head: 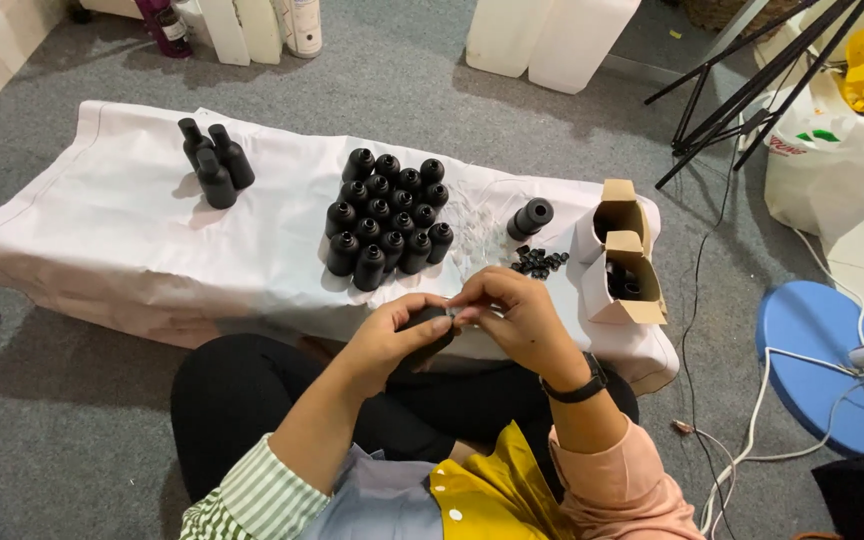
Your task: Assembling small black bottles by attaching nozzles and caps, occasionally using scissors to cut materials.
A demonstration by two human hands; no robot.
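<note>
Both hands' fingers (472, 312) clamp one black bottle (430, 325) between them.

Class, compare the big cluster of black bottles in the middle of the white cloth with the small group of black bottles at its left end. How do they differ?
1. The big cluster holds well over a dozen bottles; the small group holds three.
2. The cluster's bottles show wide open mouths; the small group's taper to narrow capped tops.
3. The cluster stands nearer the left hand and right hand.

Both are black, upright, on the cloth.
</note>
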